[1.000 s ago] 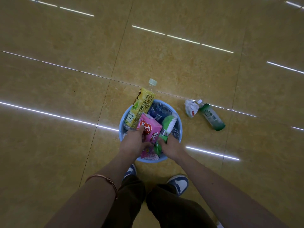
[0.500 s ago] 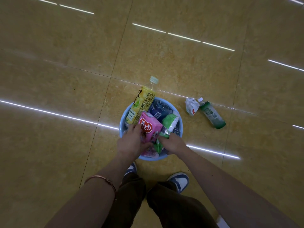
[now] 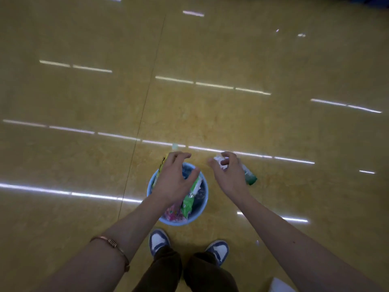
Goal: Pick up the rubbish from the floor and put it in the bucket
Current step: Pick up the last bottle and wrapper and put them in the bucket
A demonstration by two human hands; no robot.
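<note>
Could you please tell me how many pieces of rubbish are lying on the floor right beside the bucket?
2: a crumpled white wrapper at the fingertips of the right hand, and a green bottle partly covered by that hand, on its right side. The hand may hide more.

Nothing is coming through readable here: print is showing on the yellow bottle (image 3: pixel 161 165), the pink carton (image 3: pixel 175 214) and the green wrapper (image 3: pixel 188 204) in the bucket (image 3: pixel 177 223), all of it blurring beyond legibility.
</note>
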